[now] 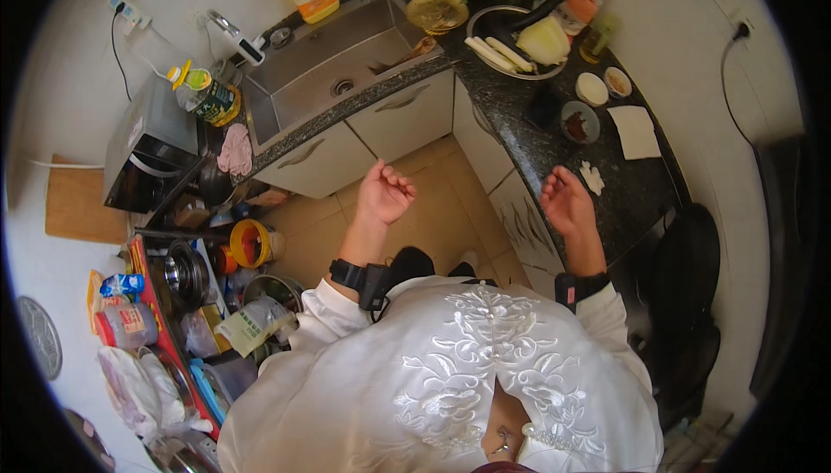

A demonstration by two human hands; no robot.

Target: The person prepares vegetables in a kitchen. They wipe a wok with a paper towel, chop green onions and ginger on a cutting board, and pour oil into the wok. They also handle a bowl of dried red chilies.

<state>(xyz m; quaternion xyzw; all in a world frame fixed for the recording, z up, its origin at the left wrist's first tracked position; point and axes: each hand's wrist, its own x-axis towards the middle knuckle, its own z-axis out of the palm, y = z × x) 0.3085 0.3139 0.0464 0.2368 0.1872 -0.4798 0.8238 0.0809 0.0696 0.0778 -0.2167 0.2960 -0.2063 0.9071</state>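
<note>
My left hand (387, 192) hovers over the floor in front of the sink cabinets, palm turned up, fingers loosely curled and nothing in it. At the edge of the dark stone counter (623, 207), my right hand (567, 201) is likewise bare, its fingers half bent. Just beyond it lies a crumpled white tissue (591, 177). Farther along are a small bowl (580, 124) with dark red contents, a white square sheet (634, 133), a white round dish (591, 89) and a small bowl of brownish bits (617, 82). Each wrist wears a black strapped device.
A steel basin of vegetables (477, 18) stands in the counter corner, near a yellow dish (437, 13). The steel sink (311, 77) is ahead. To the left are an oil bottle (206, 93), a pink cloth (235, 150) and a crowded shelf (172, 330). A black wok (687, 265) sits right.
</note>
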